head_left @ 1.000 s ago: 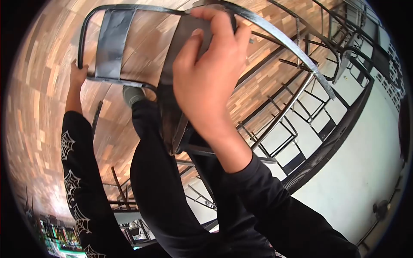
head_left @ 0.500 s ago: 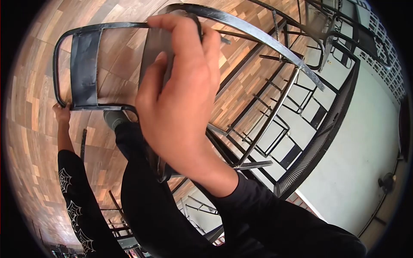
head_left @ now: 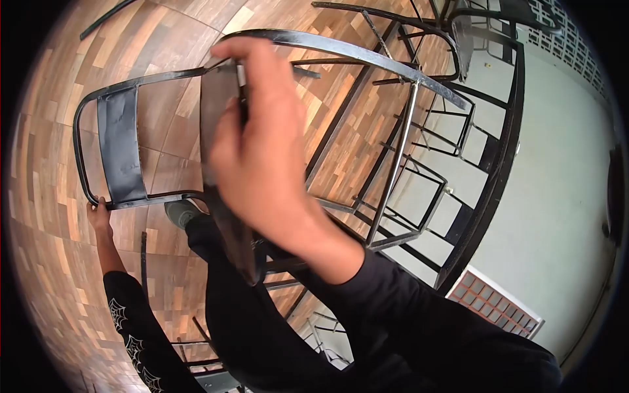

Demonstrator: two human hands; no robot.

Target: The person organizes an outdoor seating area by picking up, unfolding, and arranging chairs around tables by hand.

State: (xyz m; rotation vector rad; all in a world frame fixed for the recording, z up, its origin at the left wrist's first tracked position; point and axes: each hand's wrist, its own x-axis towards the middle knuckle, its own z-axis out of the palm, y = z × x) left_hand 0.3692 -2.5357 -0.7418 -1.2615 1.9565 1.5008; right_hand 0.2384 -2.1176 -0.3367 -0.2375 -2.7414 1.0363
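A black metal-framed chair with a dark seat and flat back panel (head_left: 121, 150) is tipped over the brown wood-patterned floor (head_left: 59, 229), not standing upright. The right hand (head_left: 262, 150) curls its fingers over the seat edge; the left hand (head_left: 100, 216) pinches the backrest's corner. Whether it touches the floor, I cannot tell.

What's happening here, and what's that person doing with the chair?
A person is holding a black metal chair with both hands. The left hand is on a corner of the backrest frame, and the right hand has its grip over the edge of the seat. The floor has a wood pattern, and more black furniture is nearby. I can't tell whether the chair's legs touch the floor.
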